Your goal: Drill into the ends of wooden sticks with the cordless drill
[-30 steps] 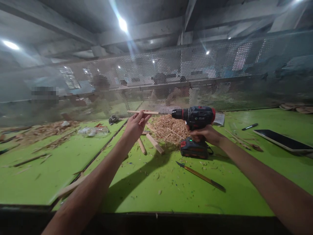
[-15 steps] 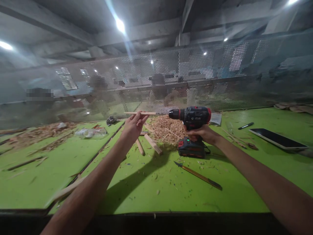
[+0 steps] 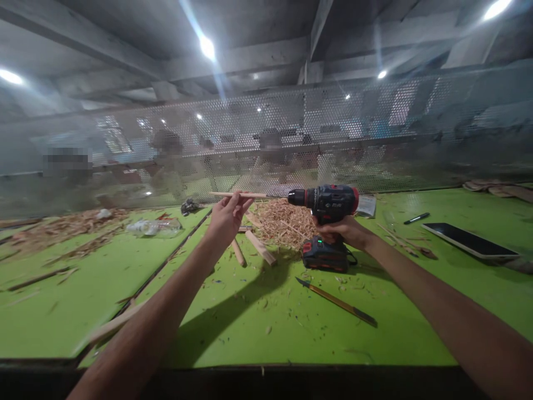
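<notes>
Thin wooden stick and cordless drill, held nose to tip above the green counter.
The stick (image 3: 238, 195) is pale, slim and straight, lying level in the air, pinched near its middle; its right end points at the drill's nose, close to it, though contact cannot be told; the drill (image 3: 328, 201) is dark with red trim, its barrel level and aimed left, gripped by the handle; its battery foot, showing a green light, sits low near the counter (image 3: 266, 328).

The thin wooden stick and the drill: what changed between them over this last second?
The gap closed: the stick in the left hand now nearly meets the chuck of the drill. The right hand kept its grip; the knife and tablet stayed put.
</notes>
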`<state>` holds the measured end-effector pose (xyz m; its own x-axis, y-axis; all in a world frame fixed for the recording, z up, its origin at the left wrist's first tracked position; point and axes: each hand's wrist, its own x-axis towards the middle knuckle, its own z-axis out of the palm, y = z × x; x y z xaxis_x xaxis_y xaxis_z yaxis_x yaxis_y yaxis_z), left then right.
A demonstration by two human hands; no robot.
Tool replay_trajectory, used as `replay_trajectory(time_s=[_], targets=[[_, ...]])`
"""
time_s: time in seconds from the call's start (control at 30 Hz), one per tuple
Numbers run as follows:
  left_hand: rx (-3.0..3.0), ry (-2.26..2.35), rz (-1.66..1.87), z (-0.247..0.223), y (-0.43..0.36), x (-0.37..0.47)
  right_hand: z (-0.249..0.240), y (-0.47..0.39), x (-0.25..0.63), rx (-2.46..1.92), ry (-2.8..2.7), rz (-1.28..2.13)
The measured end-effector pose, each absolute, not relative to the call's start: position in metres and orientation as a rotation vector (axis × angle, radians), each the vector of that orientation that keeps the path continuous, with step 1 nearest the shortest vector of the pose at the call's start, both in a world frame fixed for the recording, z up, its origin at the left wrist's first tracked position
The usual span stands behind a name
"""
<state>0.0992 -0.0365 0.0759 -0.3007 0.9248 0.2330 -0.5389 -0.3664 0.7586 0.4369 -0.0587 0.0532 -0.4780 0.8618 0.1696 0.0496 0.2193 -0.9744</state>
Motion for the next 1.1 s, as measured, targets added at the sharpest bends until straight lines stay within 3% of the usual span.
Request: replay_trajectory(time_s=[1.1], targets=[[0.863,0.681,1.855,0.083,-0.041,0.104,0.055,-0.060,0.436,-0.851,-1.715,1.365]])
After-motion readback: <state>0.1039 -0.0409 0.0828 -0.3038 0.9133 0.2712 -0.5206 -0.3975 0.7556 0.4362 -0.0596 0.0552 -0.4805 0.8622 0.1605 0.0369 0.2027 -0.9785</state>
